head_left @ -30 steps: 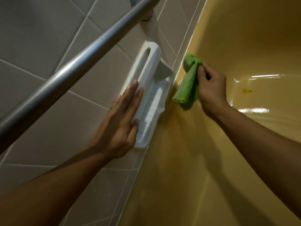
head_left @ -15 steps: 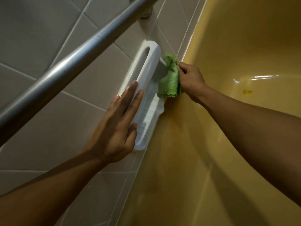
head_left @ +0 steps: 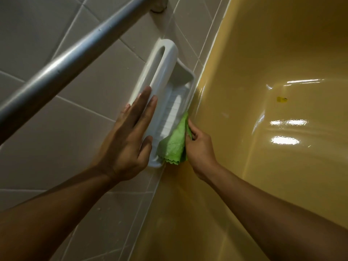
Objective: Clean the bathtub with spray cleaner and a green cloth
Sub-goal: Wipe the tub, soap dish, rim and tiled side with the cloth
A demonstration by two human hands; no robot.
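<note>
Right hand (head_left: 200, 148) grips green cloth (head_left: 174, 146) against soap dish (head_left: 170, 53).

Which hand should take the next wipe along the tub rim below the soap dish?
Right. The right hand grips the green cloth at the lower end of the soap dish, beside the rim of the bathtub. The left hand lies flat on the dish's bar, holding no cloth.

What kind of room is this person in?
Most likely a bathroom: a yellow bathtub, a tiled wall with a white soap dish on it, and a metal grab bar above. The right hand holds a green cloth against the dish.
</note>
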